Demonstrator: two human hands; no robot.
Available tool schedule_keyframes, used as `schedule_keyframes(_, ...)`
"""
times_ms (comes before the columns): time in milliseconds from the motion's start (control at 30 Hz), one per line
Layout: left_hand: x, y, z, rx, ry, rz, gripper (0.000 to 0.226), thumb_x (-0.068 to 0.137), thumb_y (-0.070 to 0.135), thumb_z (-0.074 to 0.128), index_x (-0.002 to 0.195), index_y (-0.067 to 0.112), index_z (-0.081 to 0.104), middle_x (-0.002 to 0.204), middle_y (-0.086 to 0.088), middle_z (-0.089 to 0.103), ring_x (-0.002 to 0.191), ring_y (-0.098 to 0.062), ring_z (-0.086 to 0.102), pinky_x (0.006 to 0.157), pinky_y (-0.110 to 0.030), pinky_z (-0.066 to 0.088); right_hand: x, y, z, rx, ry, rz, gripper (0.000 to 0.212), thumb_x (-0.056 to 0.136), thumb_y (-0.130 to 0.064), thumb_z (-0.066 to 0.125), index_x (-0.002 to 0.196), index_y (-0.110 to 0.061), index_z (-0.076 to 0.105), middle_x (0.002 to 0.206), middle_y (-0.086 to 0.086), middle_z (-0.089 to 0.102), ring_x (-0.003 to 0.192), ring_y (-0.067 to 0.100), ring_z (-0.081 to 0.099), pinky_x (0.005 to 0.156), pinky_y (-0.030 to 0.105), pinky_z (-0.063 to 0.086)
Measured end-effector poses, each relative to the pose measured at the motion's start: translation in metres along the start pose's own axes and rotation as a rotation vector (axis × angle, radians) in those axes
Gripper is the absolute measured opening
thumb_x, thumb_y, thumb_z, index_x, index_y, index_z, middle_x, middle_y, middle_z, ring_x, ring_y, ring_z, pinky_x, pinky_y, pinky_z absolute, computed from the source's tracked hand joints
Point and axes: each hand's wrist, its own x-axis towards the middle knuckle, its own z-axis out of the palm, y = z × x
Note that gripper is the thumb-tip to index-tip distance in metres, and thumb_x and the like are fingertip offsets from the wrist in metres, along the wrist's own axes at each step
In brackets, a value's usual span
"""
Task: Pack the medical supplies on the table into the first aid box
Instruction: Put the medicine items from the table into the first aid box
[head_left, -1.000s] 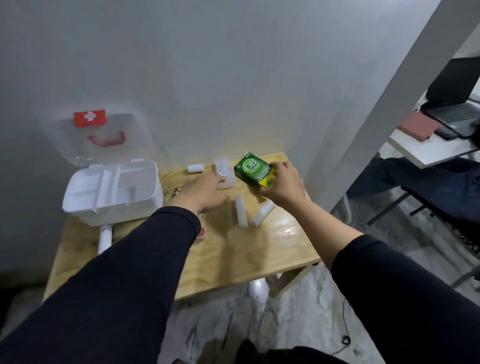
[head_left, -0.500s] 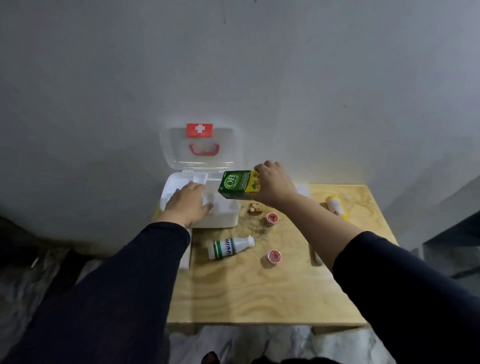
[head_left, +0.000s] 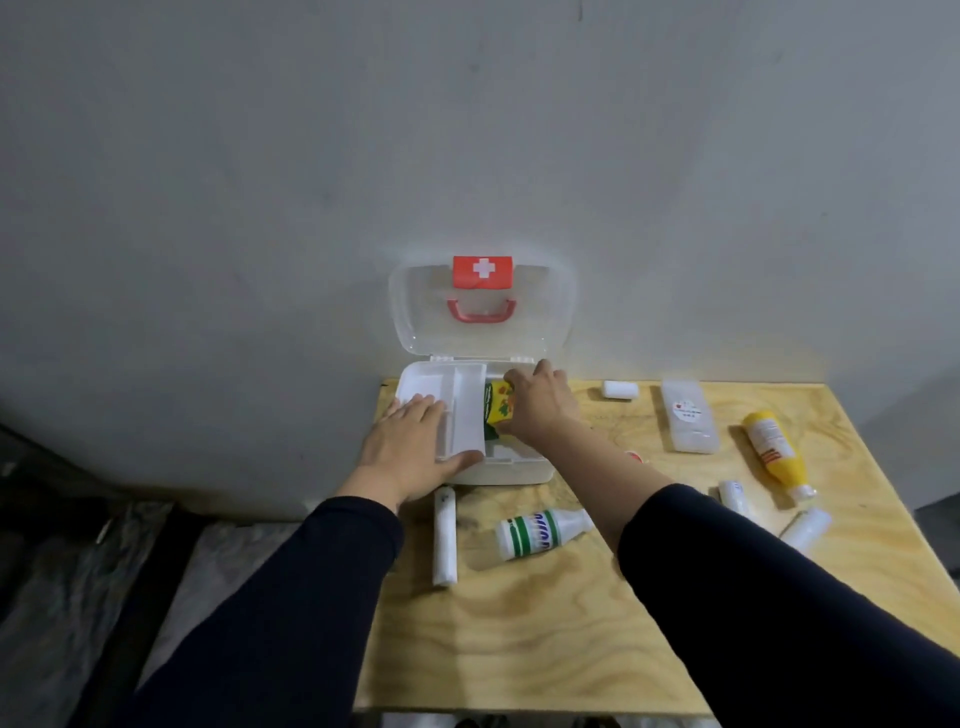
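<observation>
bench (head_left: 545, 634): pale plywood, against grey wall (head_left: 467, 130)
first aid box (head_left: 514, 467): open, back-left on bench
left hand (head_left: 410, 449): fingers flat on white tray (head_left: 462, 410)
right hand (head_left: 540, 408): fingers closed on green-yellow carton (head_left: 497, 408), inside box

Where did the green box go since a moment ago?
The right hand carried the green box from the table across to the first aid box and is now pushing it down inside, still gripping it. The left hand moved onto the white tray at the box's left. The lid stayed open.
</observation>
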Motion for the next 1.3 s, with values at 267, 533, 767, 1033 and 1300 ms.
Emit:
schedule_keyframes(267,0.001,-0.003,0.004,0.007,0.051,0.006,0.1,0.078,0.081,0.031,0.151,0.013,0.024,0.16,-0.004,0.023,0.148,-0.018,0.017,0.121,-0.034,0.004,0.017,-0.018,0.024,0.182,-0.036,0.147,0.066,0.087,-0.002,0.06,0.143,-0.008,0.027,0.129,0.017,0.054,0.107,0.031,0.059,0.071,0.03,0.043)
schedule_keyframes(533,-0.001,0.0,0.0,0.03,0.018,-0.008,0.096,0.08,0.079,0.031,0.151,0.014,0.024,0.16,-0.004,0.021,0.148,-0.019,0.016,0.121,-0.035,0.006,0.015,0.0,0.017,0.277,-0.042,0.085,0.052,0.088,-0.008,0.062,0.135,-0.006,0.04,0.122,0.015,0.061,0.109,0.03,0.059,0.084,0.034,0.05)
schedule_keyframes(767,-0.001,0.007,-0.011,0.065,-0.012,-0.002,0.093,0.081,0.078,0.036,0.147,0.013,0.03,0.155,-0.006,0.031,0.142,-0.025,0.029,0.115,-0.039,0.026,0.005,0.048,-0.024,0.373,0.216,0.079,0.034,0.088,-0.012,0.058,0.122,-0.008,0.056,0.117,0.012,0.065,0.108,0.029,0.059,0.087,0.034,0.047)
schedule_keyframes(1033,0.0,0.004,0.009,0.053,0.046,0.0,0.117,0.067,0.088,0.005,0.15,0.008,0.023,0.159,-0.01,0.022,0.148,-0.023,0.018,0.121,-0.036,0.015,-0.021,0.142,0.001,0.283,0.249,0.387,0.044,0.089,-0.023,0.061,0.129,-0.006,0.052,0.13,0.014,0.051,0.122,0.032,0.045,0.093,0.04,0.045)
schedule_keyframes(1300,0.004,0.0,0.028,0.084,0.123,-0.021,0.119,0.067,0.089,-0.004,0.15,0.009,0.024,0.159,-0.008,0.024,0.148,-0.021,0.019,0.121,-0.035,0.009,-0.032,0.2,0.033,0.303,0.253,0.759,0.063,0.082,-0.041,0.066,0.124,0.002,0.05,0.128,0.019,0.05,0.122,0.038,0.046,0.097,0.042,0.044)
